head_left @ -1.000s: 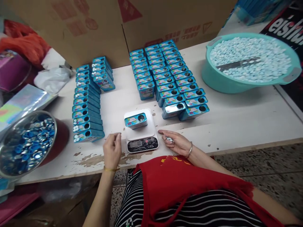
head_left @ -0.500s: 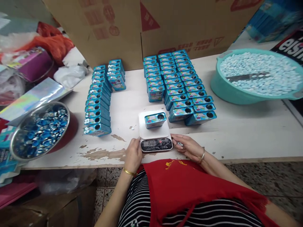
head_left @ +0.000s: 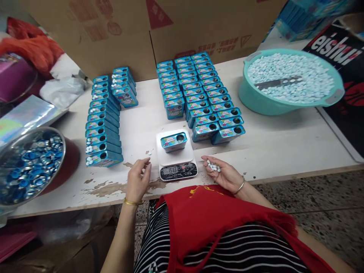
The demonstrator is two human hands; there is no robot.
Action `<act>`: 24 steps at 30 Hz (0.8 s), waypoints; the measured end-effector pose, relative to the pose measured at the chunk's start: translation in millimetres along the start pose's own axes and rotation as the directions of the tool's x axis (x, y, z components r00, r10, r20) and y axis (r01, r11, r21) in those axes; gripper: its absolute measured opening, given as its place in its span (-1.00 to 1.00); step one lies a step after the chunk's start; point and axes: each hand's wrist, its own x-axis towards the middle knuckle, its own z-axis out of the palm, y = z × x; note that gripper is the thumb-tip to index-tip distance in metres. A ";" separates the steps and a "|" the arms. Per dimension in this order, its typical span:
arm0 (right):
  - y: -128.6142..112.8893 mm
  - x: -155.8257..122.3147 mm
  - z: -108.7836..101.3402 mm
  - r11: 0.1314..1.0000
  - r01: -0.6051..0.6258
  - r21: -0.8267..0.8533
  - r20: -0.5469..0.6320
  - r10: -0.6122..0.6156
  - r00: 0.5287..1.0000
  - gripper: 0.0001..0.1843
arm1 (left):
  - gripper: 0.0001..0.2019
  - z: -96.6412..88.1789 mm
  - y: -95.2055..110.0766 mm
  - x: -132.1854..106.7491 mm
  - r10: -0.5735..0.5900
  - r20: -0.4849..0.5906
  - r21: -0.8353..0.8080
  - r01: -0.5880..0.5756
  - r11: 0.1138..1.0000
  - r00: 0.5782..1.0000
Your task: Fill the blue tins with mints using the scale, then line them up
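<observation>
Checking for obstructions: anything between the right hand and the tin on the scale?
Nothing visible blocks it. The right hand, cupping white pieces, is just right of the scale, on which the tin stands; only tabletop and the scale's right edge lie between.

We see a pale worktop (head_left: 273, 146), its coating worn to brown patches (head_left: 110, 188) along the near edge. On it we have a white scale (head_left: 174, 158) near that edge, a loose tablet (head_left: 150, 153) to its left, two columns of blue tins (head_left: 104, 127) further left, and three columns of upright tins (head_left: 199, 98) beyond it. A turquoise basin (head_left: 264, 104) stands at right, a metal bowl (head_left: 64, 178) at left, a cardboard box (head_left: 122, 49) behind.
</observation>
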 end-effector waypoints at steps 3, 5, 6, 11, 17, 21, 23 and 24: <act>-5.2 -8.9 9.2 1.000 0.004 -0.008 0.046 -0.003 0.999 -0.80 | -0.77 -4.4 6.1 11.8 0.062 -0.014 -0.006 -0.062 0.998 0.998; -11.8 -15.1 21.5 0.998 0.032 -0.047 0.107 -0.026 0.994 -0.81 | -0.77 -5.9 9.6 19.5 0.088 -0.027 -0.006 -0.089 0.996 0.996; -16.5 -17.8 29.9 0.996 0.046 -0.071 0.143 -0.035 0.989 -0.81 | -0.78 -6.2 11.0 23.0 0.098 -0.033 -0.006 -0.098 0.995 0.995; -50.7 -18.9 85.7 0.945 0.172 -0.277 0.350 -0.067 0.934 -0.83 | -0.79 -4.9 16.5 34.8 0.127 -0.044 -0.014 -0.128 0.992 0.991; -73.1 4.9 119.2 0.802 0.284 -0.526 0.440 -0.030 0.898 -0.74 | -0.78 -6.1 11.2 31.4 0.114 -0.044 -0.022 -0.115 0.993 0.993; -77.8 7.1 122.9 0.698 0.279 -0.659 0.410 0.023 0.912 -0.58 | -0.75 -7.2 2.4 25.3 0.046 -0.041 -0.013 -0.047 0.999 0.998; -80.1 4.8 126.3 0.636 0.291 -0.715 0.389 0.015 0.921 -0.52 | -0.74 -6.9 -0.4 23.9 0.029 -0.041 -0.022 -0.030 0.999 0.999; -81.1 3.6 128.2 0.614 0.296 -0.732 0.380 0.007 0.925 -0.50 | -0.74 -6.6 -1.4 23.6 0.025 -0.043 -0.026 -0.026 0.999 0.999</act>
